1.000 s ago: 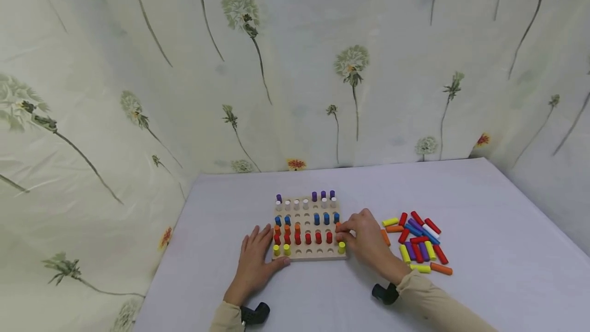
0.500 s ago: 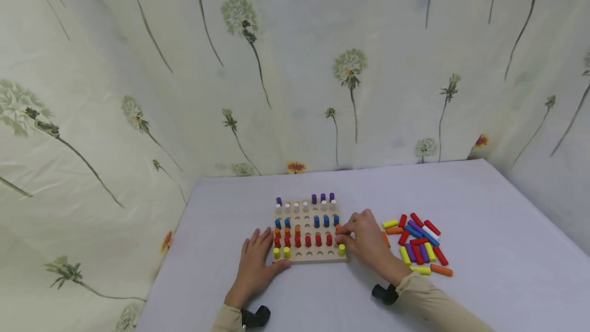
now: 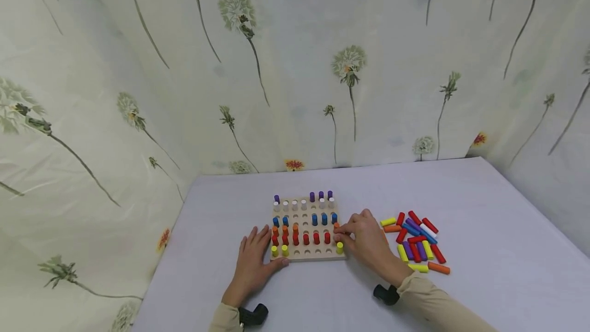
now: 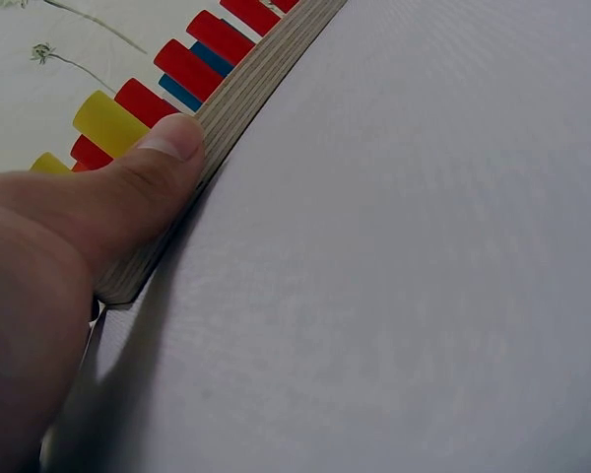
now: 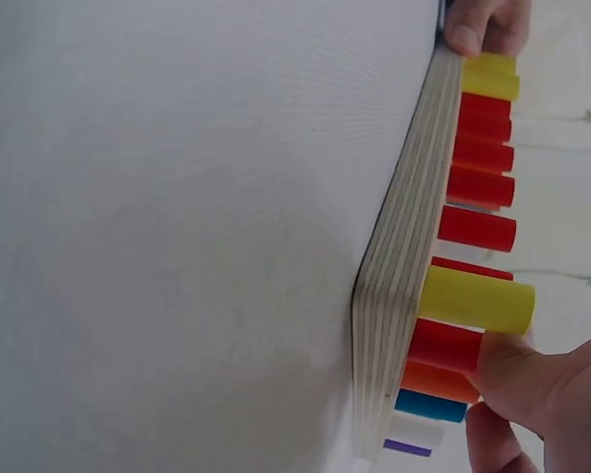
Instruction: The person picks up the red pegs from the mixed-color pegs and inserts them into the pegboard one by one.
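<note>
Square pale wooden pegboard [image 3: 306,229] flat on white worktop [image 3: 484,229], many holes filled with upright purple, white, blue, orange, red, yellow pegs. Orange peg [image 3: 336,226] upright at board's right edge, in orange row, just behind yellow corner peg [image 3: 339,247].

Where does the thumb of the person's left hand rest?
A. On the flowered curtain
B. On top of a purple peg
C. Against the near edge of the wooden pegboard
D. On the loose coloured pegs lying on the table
C: the left hand lies flat on the table beside the square wooden pegboard, thumb pressed against its layered edge.
</note>
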The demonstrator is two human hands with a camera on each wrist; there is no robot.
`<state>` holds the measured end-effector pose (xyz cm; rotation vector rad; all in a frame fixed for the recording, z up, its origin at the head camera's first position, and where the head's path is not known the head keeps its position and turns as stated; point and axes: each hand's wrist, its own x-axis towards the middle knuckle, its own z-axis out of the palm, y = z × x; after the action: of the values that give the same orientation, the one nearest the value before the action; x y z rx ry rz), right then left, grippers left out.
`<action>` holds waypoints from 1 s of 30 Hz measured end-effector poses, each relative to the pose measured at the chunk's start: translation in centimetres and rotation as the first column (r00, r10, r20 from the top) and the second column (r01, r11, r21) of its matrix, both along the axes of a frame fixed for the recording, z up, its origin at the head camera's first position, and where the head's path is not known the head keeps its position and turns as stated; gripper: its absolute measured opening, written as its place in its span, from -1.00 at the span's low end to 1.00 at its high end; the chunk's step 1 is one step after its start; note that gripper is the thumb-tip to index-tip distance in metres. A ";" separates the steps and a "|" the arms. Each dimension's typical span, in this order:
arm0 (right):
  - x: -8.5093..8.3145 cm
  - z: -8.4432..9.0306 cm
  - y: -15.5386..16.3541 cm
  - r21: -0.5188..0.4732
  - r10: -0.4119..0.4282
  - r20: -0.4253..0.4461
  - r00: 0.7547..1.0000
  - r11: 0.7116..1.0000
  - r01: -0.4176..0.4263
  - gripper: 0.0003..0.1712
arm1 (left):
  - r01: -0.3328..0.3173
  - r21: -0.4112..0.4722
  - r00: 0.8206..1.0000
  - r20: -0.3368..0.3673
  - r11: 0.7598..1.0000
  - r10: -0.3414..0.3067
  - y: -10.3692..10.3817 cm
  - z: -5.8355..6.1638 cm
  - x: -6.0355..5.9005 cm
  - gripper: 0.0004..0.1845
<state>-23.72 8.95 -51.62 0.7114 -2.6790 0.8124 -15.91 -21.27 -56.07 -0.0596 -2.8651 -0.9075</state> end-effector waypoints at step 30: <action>-3.4 4.9 11.1 0.102 0.031 0.049 0.998 0.994 -0.036 -0.75 | -0.002 0.027 1.000 0.014 1.000 0.002 0.0 0.1 0.2 -0.01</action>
<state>-27.14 20.04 -46.72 0.7716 -2.7755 0.7118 -15.75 -21.25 -55.97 -0.0476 -2.8642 -0.9495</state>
